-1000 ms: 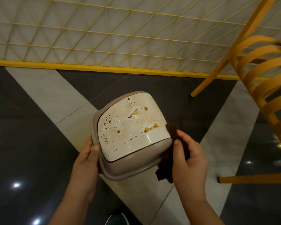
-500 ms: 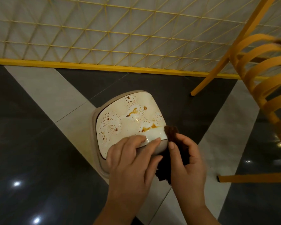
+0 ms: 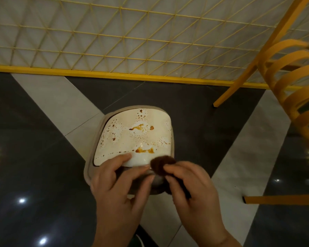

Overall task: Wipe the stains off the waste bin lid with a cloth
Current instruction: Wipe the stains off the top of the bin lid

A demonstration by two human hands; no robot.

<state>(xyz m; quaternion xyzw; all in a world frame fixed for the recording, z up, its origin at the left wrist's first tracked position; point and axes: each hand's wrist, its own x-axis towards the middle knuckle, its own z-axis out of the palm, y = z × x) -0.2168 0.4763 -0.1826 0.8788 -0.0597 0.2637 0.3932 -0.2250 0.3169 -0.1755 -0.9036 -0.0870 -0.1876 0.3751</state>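
A waste bin with a grey rim (image 3: 92, 172) and a white lid (image 3: 132, 138) stands on the floor below me. Brown and orange stains and many small specks cover the lid. My left hand (image 3: 119, 186) grips the lid's near edge, thumb on top and fingers over the front rim. My right hand (image 3: 193, 191) pinches a dark brown cloth (image 3: 161, 165), holding it at the lid's near right corner. Part of the cloth hangs hidden behind my right palm.
Dark and pale polished floor tiles (image 3: 43, 157) surround the bin. A yellow lattice screen (image 3: 114, 41) with a yellow base bar stands behind it. A yellow slatted chair (image 3: 292, 82) is at the right, one leg near the bin. A shoe tip (image 3: 137, 241) shows at the bottom.
My left hand has come from the bin's left side to its near edge and now grips there. My right hand has raised the cloth up to the lid's near right corner.
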